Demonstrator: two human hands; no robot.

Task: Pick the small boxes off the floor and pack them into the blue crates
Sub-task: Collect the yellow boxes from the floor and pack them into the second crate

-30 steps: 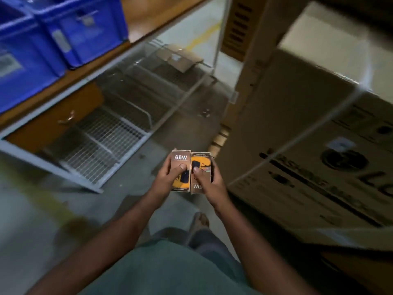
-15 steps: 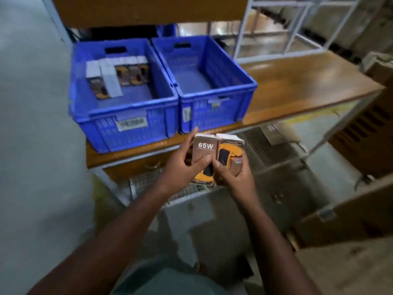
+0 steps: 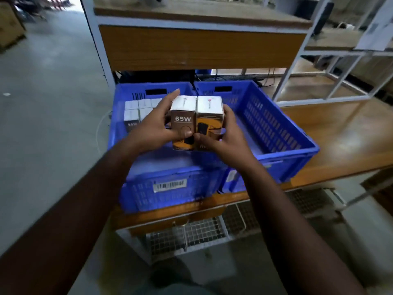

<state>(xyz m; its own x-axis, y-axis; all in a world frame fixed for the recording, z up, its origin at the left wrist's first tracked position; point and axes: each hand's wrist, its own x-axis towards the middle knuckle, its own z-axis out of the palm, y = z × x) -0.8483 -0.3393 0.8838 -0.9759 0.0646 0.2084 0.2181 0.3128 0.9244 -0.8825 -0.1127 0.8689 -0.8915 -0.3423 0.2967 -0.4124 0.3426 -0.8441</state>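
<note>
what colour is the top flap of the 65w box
White, above a brown front, on the 65W box held in the left hand; head view.

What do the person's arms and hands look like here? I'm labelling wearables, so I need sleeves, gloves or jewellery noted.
Both forearms are bare as far as the frame shows: no sleeve edge is visible. The left hand and right hand wear no gloves, and no watch, bracelet or ring shows on either. Motion blur softens fine detail, so very small items could be missed.

Both bare forearms reach forward from the near edge, converging at centre. The left hand (image 3: 152, 129) curls inward, thumb pressed rightward, fingers extended far; the right hand (image 3: 226, 137) mirrors it, thumb pointing left, thumbs nearly touching.
</note>
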